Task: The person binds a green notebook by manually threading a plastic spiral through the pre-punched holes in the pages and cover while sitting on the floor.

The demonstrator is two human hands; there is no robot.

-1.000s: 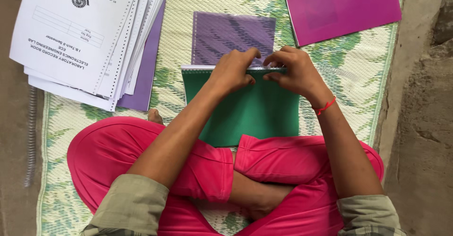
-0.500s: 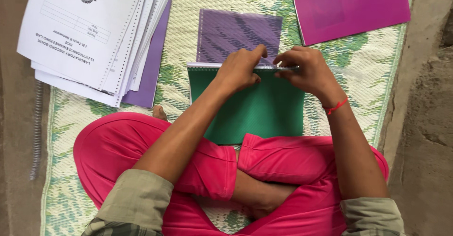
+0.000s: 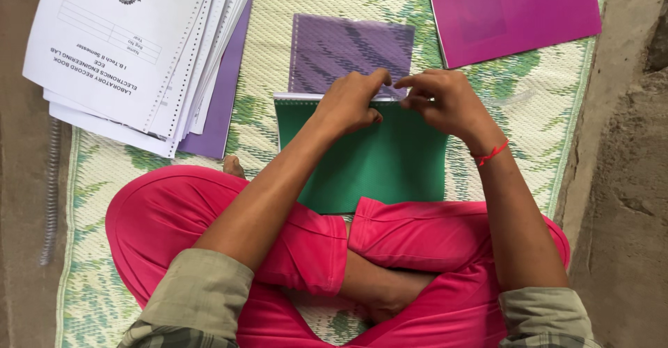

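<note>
i see crossed legs in pink trousers (image 3: 417,243) at the bottom of the frame. above them, mid-frame, lies a green booklet (image 3: 369,160); my left hand (image 3: 351,101) and right hand (image 3: 445,101) pinch narrowly at its top edge. beyond sits a purple sheet (image 3: 348,45), and a stack of white papers (image 3: 132,49) fills the upper left.

You look down on a woven mat (image 3: 306,14) patterned in pale cream and green, spread over a bare, dusty floor (image 3: 626,202). Daylight falls soft and even
</note>
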